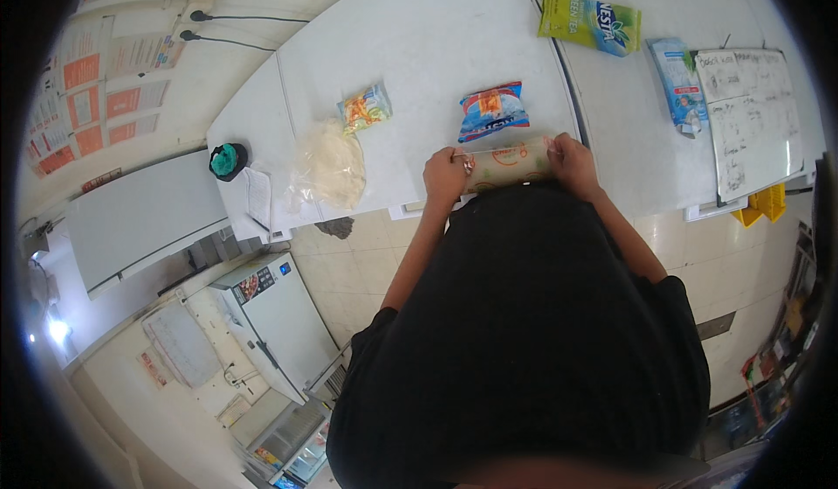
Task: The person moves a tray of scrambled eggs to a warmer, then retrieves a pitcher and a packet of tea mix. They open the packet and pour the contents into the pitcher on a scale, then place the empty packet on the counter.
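Observation:
Against the table's front edge lies a pale printed plastic package point(507, 162), with its lower side partly hidden by the black shirt. My left hand point(445, 173) grips its left end, fingers curled in. On the opposite end, my right hand point(577, 167) pinches the upper corner. The plastic's top edge runs taut between both hands. Just beyond it is a blue and red Nestea packet point(494, 111). Farther left, a small printed food packet point(366, 108) touches a clear plastic bag point(334, 165) with pale contents that I cannot identify.
A green Nestea pouch point(592, 21) crosses the seam of the white table point(419, 44). To the right, a blue packet point(679, 86) adjoins a whiteboard point(753, 116) bearing handwriting. Papers point(258, 194) and a dark container with green cloth point(226, 159) occupy the left end.

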The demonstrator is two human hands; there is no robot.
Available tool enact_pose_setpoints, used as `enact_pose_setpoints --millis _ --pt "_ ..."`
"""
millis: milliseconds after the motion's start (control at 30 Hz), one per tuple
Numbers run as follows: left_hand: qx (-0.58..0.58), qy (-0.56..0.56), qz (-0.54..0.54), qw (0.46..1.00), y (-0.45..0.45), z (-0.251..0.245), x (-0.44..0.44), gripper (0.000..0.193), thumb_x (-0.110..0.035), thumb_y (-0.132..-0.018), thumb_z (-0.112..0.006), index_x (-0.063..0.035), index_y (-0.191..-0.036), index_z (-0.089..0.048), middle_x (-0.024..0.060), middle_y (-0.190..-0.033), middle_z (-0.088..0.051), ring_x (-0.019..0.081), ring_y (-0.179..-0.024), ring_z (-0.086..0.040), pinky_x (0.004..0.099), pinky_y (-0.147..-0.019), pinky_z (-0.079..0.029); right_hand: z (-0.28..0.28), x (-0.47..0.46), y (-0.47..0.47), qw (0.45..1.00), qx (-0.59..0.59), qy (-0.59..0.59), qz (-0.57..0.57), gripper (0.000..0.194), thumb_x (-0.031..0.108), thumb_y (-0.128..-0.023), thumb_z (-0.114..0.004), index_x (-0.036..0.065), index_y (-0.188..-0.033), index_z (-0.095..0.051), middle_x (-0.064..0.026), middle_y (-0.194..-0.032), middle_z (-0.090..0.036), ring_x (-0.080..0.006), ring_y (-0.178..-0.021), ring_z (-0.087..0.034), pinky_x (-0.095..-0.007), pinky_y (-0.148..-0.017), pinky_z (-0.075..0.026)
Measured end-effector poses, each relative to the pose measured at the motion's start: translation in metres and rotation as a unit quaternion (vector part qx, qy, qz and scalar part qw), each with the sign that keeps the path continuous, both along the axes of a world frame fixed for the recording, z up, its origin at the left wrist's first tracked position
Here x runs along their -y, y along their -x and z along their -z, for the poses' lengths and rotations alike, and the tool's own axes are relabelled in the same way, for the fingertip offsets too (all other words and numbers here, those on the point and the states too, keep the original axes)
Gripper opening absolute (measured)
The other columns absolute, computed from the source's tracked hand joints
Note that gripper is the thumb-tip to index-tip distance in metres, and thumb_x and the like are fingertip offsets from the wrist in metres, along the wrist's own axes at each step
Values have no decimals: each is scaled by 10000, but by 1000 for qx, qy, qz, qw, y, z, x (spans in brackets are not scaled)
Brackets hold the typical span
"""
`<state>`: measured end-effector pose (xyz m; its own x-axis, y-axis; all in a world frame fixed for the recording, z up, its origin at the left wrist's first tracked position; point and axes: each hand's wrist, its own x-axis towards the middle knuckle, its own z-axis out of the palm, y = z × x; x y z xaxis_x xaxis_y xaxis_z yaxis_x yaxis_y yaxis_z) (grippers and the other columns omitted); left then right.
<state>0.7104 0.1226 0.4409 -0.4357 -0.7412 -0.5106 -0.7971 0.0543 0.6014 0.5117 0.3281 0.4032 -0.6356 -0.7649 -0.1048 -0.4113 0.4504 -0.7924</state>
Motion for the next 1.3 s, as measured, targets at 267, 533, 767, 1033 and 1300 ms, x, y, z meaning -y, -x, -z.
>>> enact_pose_setpoints --millis 267,533,767,1033,1300 --pt "-2 1 143 990 -19 -4 15 292 -291 -995 -629 -35 -1132 -661 134 -859 -697 290 -752 -694 441 -681 -526 10 -7 5 995 -80 52 -30 170 161 -956 -655 52 -919 -530 -193 -854 -643 -418 -830 -653 -528 -715 -519" --pt "13 240 57 969 -31 -3 -11 267 -292 -1014 -614 -64 -1046 -750 158 -790 -694 329 -776 -711 473 -710 -527 13 -13 8 996 -77 32 -42 176 192 -960 -666 55 -908 -570 -174 -823 -642 -401 -807 -653 -510 -708 -522" --pt "-126 -276 -172 937 -38 -8 30 252 -266 -1011 -634 -48 -884 -639 -10 -724 -558 108 -683 -552 304 -652 -475 15 -18 12 998 -63 9 -6 202 224 -976 -655 48 -908 -584 -179 -835 -662 -393 -811 -670 -498 -706 -530" --pt "2 136 166 977 -45 -31 23 317 -230 -830 -825 -46 -969 -608 122 -811 -586 279 -837 -644 420 -772 -506 8 -23 19 998 -26 -39 34 205 223 -987 -653 46 -902 -595 -187 -776 -662 -395 -764 -679 -479 -673 -526" --pt "61 213 204 954 -60 -23 17 133 -165 -876 -743 -72 -955 -691 164 -870 -654 377 -910 -667 479 -818 -522 -16 -23 30 999 -32 35 -18 207 212 -999 -643 19 -924 -625 -183 -804 -662 -384 -739 -670 -463 -668 -529"
